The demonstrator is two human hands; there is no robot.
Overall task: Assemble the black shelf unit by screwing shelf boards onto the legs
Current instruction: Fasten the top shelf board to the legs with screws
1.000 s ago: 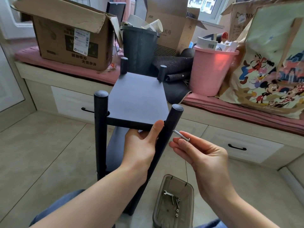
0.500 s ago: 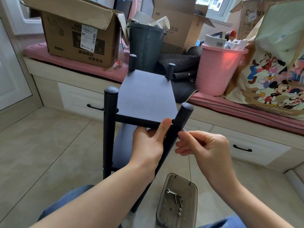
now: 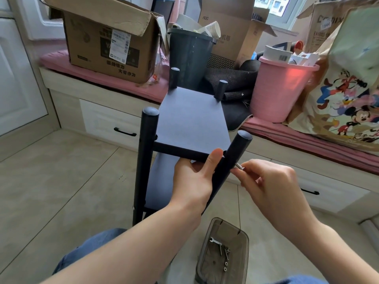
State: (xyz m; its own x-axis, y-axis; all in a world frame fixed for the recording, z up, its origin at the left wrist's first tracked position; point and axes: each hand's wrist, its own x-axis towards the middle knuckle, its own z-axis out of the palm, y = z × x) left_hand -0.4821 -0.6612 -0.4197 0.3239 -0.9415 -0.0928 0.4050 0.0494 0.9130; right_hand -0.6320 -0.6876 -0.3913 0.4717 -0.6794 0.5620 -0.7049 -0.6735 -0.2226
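Note:
The black shelf unit stands on the tiled floor in front of me, with its top shelf board (image 3: 190,121) and a lower board (image 3: 160,185) between round black legs. My left hand (image 3: 194,179) grips the near right leg (image 3: 233,156), thumb up against the board's front edge. My right hand (image 3: 268,181) pinches a silver screw (image 3: 239,166) whose tip sits against the outer side of that leg, level with the top board. The near left leg (image 3: 146,156) stands upright; the near right leg leans.
A clear grey plastic tray (image 3: 207,253) with a small wrench, screws and washers lies on the floor by my right forearm. Behind the unit runs a low window bench with drawers, carrying a cardboard box (image 3: 106,44), a dark bin (image 3: 188,56), a pink bucket (image 3: 279,91) and a cartoon bag (image 3: 348,95).
My right hand has brought the screw from open air to the side of the near right leg. My left hand keeps its hold on that leg.

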